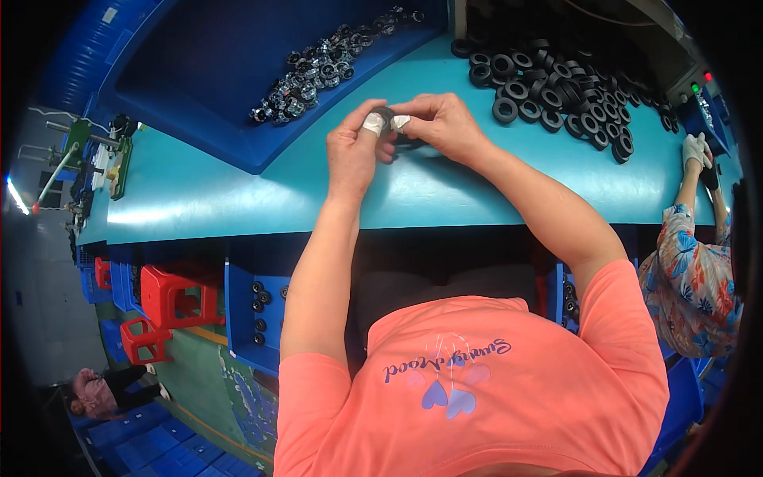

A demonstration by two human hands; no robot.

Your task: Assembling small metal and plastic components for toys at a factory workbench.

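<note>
Over the turquoise tabletop (509, 187), both hands close on a small black tire (384, 116). My left hand (355, 139) grips its left side, with white tape round the thumb. My right hand (445, 123) pinches the other side, and white tape wraps a digit there too. Fingers cover much of the tire, so whether a hub sits inside it cannot be seen. A dark ring-like shape shows below my right hand, too shaded to make out. Several clear and black wheel hubs (318, 73) lie in a blue tray (253, 161) ahead to the left.
A heap of black tires (556, 91) spreads across the table at the back right. Below the table edge, a blue bin (238, 306) holds several small wheels. Red stools (179, 294) stand at left. At far right, a co-worker's gloved hand (696, 151) rests near the table.
</note>
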